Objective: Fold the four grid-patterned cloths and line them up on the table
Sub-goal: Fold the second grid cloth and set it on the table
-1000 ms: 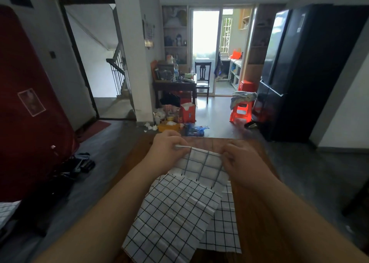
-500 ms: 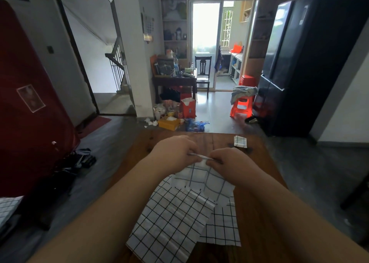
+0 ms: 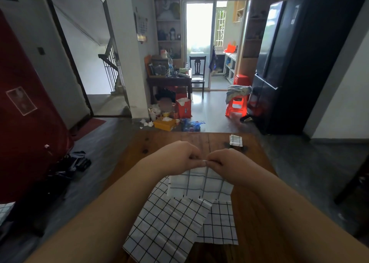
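Left grip (image 3: 178, 157) and right grip (image 3: 229, 163) fingertip to fingertip, both pinching top edge of held grid cloth (image 3: 199, 184), which hangs beneath them. Below grips, toward person: tilted flat cloth (image 3: 167, 226) overlapping second flat cloth (image 3: 219, 222) on wooden desk (image 3: 259, 212). Small folded cloth (image 3: 236, 141) beyond right grip, near far desk edge.

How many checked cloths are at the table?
4: lifted cloth pinched by left hand and right hand; spread cloth nearest the camera; lower cloth partly under it, right; folded cloth near the table's far right edge. Others could hide underneath.
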`<state>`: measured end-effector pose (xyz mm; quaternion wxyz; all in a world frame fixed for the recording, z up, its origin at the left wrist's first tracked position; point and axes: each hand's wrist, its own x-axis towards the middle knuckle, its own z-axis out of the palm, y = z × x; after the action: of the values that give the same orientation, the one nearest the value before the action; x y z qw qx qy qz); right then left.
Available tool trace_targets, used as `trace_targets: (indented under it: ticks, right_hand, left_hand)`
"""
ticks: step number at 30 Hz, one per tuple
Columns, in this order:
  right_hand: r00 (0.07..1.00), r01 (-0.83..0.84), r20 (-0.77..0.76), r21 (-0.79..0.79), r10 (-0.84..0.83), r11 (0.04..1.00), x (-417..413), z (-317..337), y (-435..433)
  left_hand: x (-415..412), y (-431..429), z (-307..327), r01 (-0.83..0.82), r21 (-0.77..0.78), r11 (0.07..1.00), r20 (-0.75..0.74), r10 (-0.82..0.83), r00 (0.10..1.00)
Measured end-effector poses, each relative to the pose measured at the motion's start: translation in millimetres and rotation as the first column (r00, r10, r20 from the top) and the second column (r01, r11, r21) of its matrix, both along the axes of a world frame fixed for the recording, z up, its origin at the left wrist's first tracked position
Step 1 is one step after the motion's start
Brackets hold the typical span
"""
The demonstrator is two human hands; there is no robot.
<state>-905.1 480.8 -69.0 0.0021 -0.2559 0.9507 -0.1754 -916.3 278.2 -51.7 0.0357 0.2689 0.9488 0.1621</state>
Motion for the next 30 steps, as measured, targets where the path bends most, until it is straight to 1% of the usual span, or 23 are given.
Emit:
trace_targets:
  ticks: [3,6,10,11,14,16,17,20,22,26,30]
  right_hand:
    - [1.000,-0.007,0.004,-0.005,0.007,1.000,0,0,-1]
    - [0.999,0.031,0.043,-0.061,-0.028,0.998,-3,-1,9]
    - [0.985,0.118,0.149,-0.230,-0.085,0.966,-2,-3,32]
    - [0.983,0.141,0.152,-0.260,-0.104,0.955,-1,-3,36]
    - [0.978,0.207,0.039,-0.287,-0.204,0.935,-2,-6,37]
    - [0.978,0.194,-0.005,-0.317,-0.207,0.928,0,-7,27]
    - [0.984,0.163,-0.023,-0.296,-0.177,0.941,1,-7,21]
    - [0.997,0.035,-0.068,-0.137,-0.045,0.990,5,-7,0]
    - [0.996,-0.017,-0.084,-0.094,0.009,0.995,4,-10,-8]
    - [1.000,0.013,-0.025,-0.090,-0.015,0.996,-1,-12,-2]
    - [0.999,0.034,0.041,-0.088,-0.031,0.996,-3,-10,8]
  left_hand:
    - [-2,-3,-2,0.008,0.016,1.000,-0.029,-0.008,1.000]
    - [-4,-16,-3,-0.035,0.065,0.997,0.008,0.035,0.999]
    - [-5,-39,1,-0.111,0.130,0.985,0.029,0.108,0.994]
    - [-5,-43,2,-0.120,0.136,0.983,0.030,0.117,0.993]
    - [-4,-46,2,-0.119,0.120,0.986,0.030,0.116,0.993]
    - [-3,-42,1,-0.101,0.081,0.992,0.024,0.099,0.995]
    - [-3,-39,0,-0.091,0.066,0.994,0.018,0.090,0.996]
    - [0,-26,-1,-0.053,0.057,0.997,-0.015,0.054,0.998]
    - [3,-22,-1,-0.025,0.063,0.998,-0.051,0.028,0.998]
    - [3,-36,-5,-0.041,0.040,0.998,-0.066,0.043,0.997]
    - [4,-62,-8,-0.131,0.023,0.991,-0.033,0.132,0.991]
